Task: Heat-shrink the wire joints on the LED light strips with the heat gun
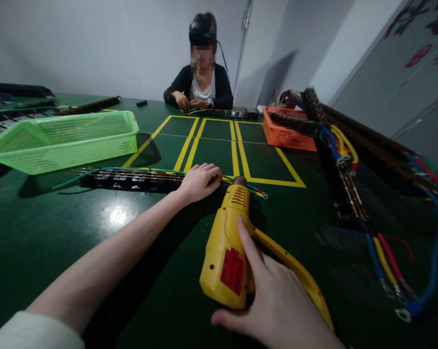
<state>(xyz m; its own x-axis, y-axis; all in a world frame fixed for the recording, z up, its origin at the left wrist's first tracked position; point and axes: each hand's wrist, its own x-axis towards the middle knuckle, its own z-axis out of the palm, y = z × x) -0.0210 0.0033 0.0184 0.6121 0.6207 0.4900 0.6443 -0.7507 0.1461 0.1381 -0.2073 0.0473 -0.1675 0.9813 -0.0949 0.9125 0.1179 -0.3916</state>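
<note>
My right hand (pixel 277 295) is wrapped round the handle of a yellow heat gun (pixel 222 242) with a red label. The heat gun's nozzle points away from me, towards coloured wires (pixel 253 189) that end in metal ring terminals. Close to the nozzle, my left hand (pixel 200 182) is closed over the right end of a long black strip (pixel 132 180) lying on the table. Metal rods and a green wire run along that strip. The fingertips of my left hand are partly hidden, as is the heat gun's grip behind my right hand.
A green basket (pixel 128 145) stands at the left, an orange basket (pixel 288 138) at the back right. Wired strips with ring-terminal leads (pixel 389 261) lie along the right side. Yellow tape lines (pixel 266 182) mark the green table. Opposite me sits a person (pixel 204 87), hands at another strip (pixel 226 114).
</note>
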